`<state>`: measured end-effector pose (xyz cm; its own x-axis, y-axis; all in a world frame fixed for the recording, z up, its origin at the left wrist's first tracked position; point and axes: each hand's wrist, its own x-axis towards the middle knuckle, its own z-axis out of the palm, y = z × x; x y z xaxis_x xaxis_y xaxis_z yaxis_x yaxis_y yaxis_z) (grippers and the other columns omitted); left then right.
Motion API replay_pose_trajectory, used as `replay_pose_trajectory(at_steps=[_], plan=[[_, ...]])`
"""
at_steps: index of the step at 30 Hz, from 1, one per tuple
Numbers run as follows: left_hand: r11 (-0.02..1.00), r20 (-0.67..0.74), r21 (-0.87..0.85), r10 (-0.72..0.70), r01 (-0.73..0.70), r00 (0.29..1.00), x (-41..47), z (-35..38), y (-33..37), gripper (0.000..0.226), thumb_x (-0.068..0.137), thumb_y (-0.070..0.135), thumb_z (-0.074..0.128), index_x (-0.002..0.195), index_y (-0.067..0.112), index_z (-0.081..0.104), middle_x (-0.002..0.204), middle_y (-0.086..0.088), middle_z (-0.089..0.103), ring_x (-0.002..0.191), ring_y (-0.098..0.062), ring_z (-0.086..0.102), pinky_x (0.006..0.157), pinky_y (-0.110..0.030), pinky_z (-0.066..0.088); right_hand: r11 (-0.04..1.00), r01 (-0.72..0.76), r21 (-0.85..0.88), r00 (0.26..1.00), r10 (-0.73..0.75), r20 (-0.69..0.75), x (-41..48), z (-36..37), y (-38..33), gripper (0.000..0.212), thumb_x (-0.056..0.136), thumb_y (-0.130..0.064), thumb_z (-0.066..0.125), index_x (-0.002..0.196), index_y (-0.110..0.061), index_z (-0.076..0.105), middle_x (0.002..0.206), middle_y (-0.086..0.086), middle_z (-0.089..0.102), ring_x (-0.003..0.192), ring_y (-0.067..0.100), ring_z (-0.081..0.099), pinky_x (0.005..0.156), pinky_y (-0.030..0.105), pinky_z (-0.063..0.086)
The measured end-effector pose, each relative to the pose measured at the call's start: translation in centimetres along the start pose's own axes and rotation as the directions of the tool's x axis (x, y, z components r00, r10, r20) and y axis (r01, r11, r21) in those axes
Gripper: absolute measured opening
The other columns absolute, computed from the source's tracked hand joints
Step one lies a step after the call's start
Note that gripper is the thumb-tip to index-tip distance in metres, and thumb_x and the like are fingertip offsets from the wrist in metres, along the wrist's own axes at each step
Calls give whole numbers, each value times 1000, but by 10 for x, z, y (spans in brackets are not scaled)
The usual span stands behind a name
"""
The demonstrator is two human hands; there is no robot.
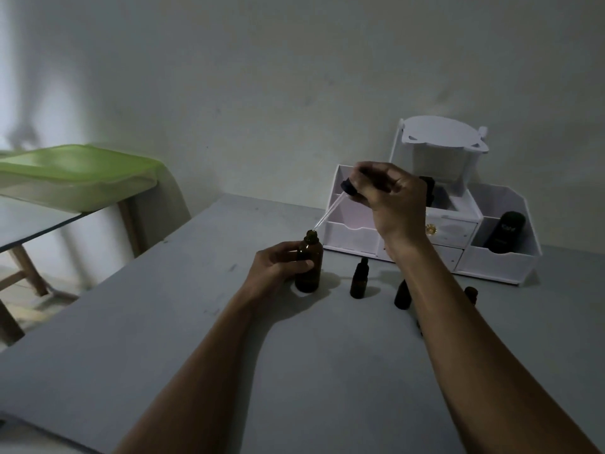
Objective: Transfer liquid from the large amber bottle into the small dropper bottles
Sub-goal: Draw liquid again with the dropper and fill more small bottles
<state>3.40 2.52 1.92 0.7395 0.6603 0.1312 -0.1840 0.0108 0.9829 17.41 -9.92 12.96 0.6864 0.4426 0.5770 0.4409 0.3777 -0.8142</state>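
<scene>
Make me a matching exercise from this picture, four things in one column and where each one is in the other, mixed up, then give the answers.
1. large amber bottle
2. dropper
3. black bottle
4. green lid

A. in the white organizer's right compartment
B. on the side table, far left
C. gripped by the left hand, standing on the table
D. held by the right hand, tip at a bottle's mouth

Pairs: 1-C, 2-D, 3-A, 4-B

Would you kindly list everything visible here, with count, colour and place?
Large amber bottle: one, brown, table centre, open.
Dropper: one, clear tube, black cap, tip at bottle mouth.
Small dropper bottles: three seen, dark, right of large bottle; one mostly hidden.
Organiser: one, white, against wall.
Black bottle: one, organiser's right compartment.
Table: one, grey.
Green tray: one, left side table.
Left hand: grips large bottle.
Right hand: holds dropper.
</scene>
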Motion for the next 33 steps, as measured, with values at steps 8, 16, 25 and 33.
replay_pose_trajectory(at_steps=[8,16,25,33], plan=[[1000,9,9,-7,7,1000,-2,0,2,37,80,-1,73,113,14,71,99,-3,77,92,-16,74,76,-24,58,982,89,-167,981,-58,187,-13,24,13,22,87,-13,73,109,-9,73,93,-5,74,88,6,72,81,34,62],[999,33,46,17,-19,999,-1,-4,2,39,81,1,74,119,13,69,105,-5,76,94,-15,73,74,-22,57,946,48,-321,959,45,278,-23,29,41,17,85,-18,76,101,-11,77,92,1,77,82,6,71,79,21,58],[997,61,70,11,-16,998,-2,-5,3,36,83,6,74,115,22,69,108,-1,75,96,-11,72,73,-20,56,926,73,-371,963,32,268,-26,33,47,6,85,-15,76,89,-11,77,78,-4,71,72,1,65,66,3,47],[997,40,78,18,-21,999,-4,-4,3,39,83,3,73,120,13,68,107,-6,75,97,-18,73,76,-22,57,915,78,-395,980,2,198,-29,39,47,6,84,-14,76,84,-8,76,76,-2,71,69,2,65,64,4,47]])
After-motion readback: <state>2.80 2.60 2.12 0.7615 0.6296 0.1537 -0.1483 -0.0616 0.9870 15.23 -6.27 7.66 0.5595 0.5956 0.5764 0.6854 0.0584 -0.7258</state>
